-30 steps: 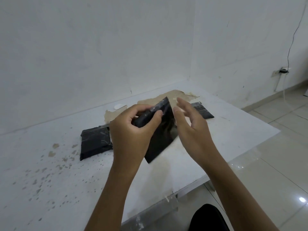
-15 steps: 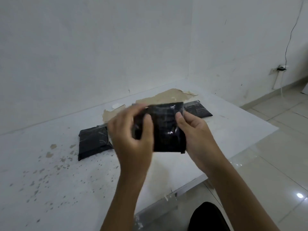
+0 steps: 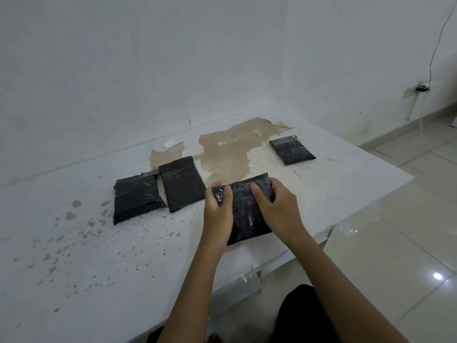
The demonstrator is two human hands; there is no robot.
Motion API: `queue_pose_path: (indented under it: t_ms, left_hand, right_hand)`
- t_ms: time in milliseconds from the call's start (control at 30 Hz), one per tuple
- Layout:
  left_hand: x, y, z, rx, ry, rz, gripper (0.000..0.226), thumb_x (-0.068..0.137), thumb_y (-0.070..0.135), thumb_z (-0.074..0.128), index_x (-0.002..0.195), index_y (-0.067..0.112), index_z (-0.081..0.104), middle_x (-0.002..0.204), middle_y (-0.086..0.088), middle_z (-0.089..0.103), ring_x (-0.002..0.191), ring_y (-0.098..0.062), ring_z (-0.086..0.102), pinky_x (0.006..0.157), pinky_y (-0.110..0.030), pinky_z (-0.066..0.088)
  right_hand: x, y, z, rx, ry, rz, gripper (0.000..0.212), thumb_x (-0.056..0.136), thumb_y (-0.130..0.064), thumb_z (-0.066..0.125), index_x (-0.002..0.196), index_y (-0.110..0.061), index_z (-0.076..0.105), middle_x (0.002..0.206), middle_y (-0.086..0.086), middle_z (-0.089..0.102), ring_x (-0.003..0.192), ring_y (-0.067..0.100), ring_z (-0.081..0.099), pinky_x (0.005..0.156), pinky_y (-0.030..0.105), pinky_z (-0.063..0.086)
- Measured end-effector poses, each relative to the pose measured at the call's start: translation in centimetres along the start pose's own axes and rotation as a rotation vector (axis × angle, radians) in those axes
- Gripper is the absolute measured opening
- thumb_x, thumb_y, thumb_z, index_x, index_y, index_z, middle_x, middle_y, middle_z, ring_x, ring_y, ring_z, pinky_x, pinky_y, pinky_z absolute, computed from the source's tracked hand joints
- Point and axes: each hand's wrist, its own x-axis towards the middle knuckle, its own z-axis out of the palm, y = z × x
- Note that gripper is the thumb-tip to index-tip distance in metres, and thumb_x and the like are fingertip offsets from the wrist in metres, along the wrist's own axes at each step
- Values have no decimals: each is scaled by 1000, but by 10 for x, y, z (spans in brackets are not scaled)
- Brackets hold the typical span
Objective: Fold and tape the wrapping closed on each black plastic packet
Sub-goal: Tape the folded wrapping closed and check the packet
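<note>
A black plastic packet (image 3: 243, 211) lies flat on the white table (image 3: 123, 256), near its front edge. My left hand (image 3: 217, 214) grips the packet's left end, fingers curled over the top corner. My right hand (image 3: 277, 211) presses on its right half with the fingers bent onto the wrapping. Two more black packets lie side by side to the left, one (image 3: 136, 198) with clear tape showing at its top and one (image 3: 181, 181) beside it. Another black packet (image 3: 291, 149) rests at the far right of the table.
The tabletop has a large brown worn patch (image 3: 230, 149) at the back and many small chipped spots at the left. White walls meet in a corner behind the table. Tiled floor (image 3: 395, 243) lies to the right, with a cable and socket (image 3: 422, 89) on the wall.
The packet I held up in the air with both hands has come down flat onto the table. Both hands now press on it. The view has tilted downward.
</note>
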Motion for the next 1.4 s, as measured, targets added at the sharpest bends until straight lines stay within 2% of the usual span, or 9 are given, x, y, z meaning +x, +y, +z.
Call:
queue_pose_path:
  t_ms: [100, 167, 300, 433, 700, 833, 933, 1067, 1400]
  left_hand:
    - [11, -21, -5, 499, 35, 224, 65, 101, 35, 61, 156, 28, 27, 147, 0, 45, 136, -21, 42, 105, -33, 40]
    - [12, -33, -7, 840, 35, 313, 66, 104, 37, 52, 161, 27, 20, 161, -6, 32, 148, -29, 24, 116, -43, 35]
    - [1, -42, -1, 1211, -62, 490, 53, 106, 47, 24, 158, 43, 28, 172, 1, 12, 158, -31, 4, 125, -53, 16]
    - [-4, -47, 3, 1425, -100, 455, 68, 94, 56, -1, 158, 49, 20, 173, 0, -1, 157, -33, -17, 124, -62, 0]
    - [-13, -42, -33, 1542, -16, 313, 68, 95, 68, 3, 157, 49, 23, 172, -7, -11, 154, -42, -22, 119, -71, -5]
    - [-11, -23, -31, 1595, 36, 254, 69, 98, 65, 7, 155, 39, 35, 171, -12, -12, 152, -47, -22, 118, -74, -6]
    - [0, -19, -2, 1440, -55, 343, 59, 104, 61, 15, 159, 43, 23, 170, -8, -21, 151, -41, -28, 121, -68, -9]
    - [3, -37, 16, 1413, -134, 253, 64, 101, 66, 6, 161, 45, 5, 166, -1, -31, 148, -35, -39, 119, -66, -15]
    - [-12, -51, -22, 1541, 45, 227, 87, 89, 79, 0, 163, 34, 10, 171, -9, -14, 152, -41, -28, 115, -72, -12]
  right_hand:
    - [7, 21, 7, -229, -120, 49, 61, 102, -47, 46, 150, -8, 38, 138, 15, 53, 135, 30, 42, 105, 30, 37]
    - [3, 30, 8, -315, -158, 5, 64, 106, -42, 37, 160, -15, 16, 161, 15, 27, 151, 30, 16, 120, 38, 19]
    - [-6, 44, 1, -788, -194, -167, 51, 105, -44, 14, 156, -49, 10, 169, 2, 7, 154, 33, -1, 121, 58, 9]
    - [-8, 47, 3, -900, -241, -64, 51, 105, -48, 16, 155, -51, 9, 169, -4, 1, 154, 34, -9, 120, 64, 2]
    - [-13, 46, 6, -933, -186, -13, 51, 103, -55, 16, 152, -56, 6, 169, -2, 2, 154, 37, -7, 119, 66, 0]
    - [-13, 46, 7, -935, -198, -1, 51, 103, -55, 15, 153, -56, 6, 169, -2, 1, 154, 38, -8, 118, 66, -2]
    - [-13, 45, 6, -943, -211, 0, 51, 103, -55, 10, 153, -55, 4, 169, -2, -1, 153, 38, -10, 117, 67, -3]
    - [-14, 45, 6, -948, -223, 4, 50, 103, -55, 6, 153, -56, -1, 169, -4, -6, 153, 37, -14, 115, 69, -5]
    - [-15, 47, 11, -927, -187, 13, 52, 103, -52, 9, 154, -53, 0, 169, -5, -4, 154, 33, -11, 112, 75, -2]
